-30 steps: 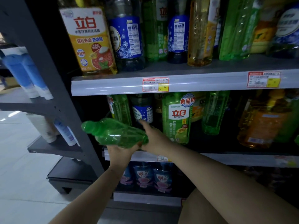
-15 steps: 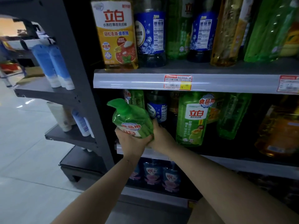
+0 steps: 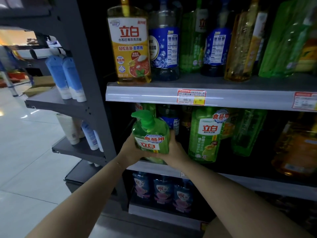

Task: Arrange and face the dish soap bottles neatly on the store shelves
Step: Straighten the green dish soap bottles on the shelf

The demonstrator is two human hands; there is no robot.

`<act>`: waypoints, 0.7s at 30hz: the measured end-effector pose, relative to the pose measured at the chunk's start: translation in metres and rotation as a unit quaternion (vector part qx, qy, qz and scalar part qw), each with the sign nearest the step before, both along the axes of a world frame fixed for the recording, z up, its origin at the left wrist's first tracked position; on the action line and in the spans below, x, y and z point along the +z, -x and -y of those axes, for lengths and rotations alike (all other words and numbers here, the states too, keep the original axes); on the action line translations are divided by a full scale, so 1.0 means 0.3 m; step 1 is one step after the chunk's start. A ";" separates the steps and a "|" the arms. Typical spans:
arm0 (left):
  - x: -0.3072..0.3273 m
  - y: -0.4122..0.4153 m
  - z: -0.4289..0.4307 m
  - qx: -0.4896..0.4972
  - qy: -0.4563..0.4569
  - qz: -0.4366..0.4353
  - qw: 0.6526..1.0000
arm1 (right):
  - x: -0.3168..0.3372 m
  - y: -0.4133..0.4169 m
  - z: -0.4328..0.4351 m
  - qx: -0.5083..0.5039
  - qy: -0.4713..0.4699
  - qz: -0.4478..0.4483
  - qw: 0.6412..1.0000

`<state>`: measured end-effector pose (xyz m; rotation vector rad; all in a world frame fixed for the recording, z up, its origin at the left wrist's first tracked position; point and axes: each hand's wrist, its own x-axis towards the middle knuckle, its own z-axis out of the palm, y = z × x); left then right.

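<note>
gap: left of tall green bottle point(image 3: 205, 134) | blocked behind: blue bottle point(image 3: 171, 121)

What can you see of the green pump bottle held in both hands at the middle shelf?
The translucent green plastic dish soap bottle has a green pump head, spout pointing left, and a front label with red characters facing the camera. It is roughly upright at the left end of the grey middle shelf, filled with green liquid. The left hand and right hand hold its sides; whether its base rests on the shelf is hidden.
</note>
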<state>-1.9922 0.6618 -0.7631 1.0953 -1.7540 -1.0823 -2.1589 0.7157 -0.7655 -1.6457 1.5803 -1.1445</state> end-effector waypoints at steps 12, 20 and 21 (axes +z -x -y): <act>0.068 0.051 -0.082 -0.049 -0.007 -0.059 0.997 | 0.081 0.072 -0.100 0.017 0.027 0.001 0.999; 0.218 0.102 -0.180 -0.090 0.038 -0.082 0.992 | 0.228 0.141 -0.223 0.013 0.088 -0.040 0.995; 0.241 0.108 -0.197 -0.091 0.047 -0.085 0.991 | 0.248 0.148 -0.238 0.014 0.099 -0.044 0.994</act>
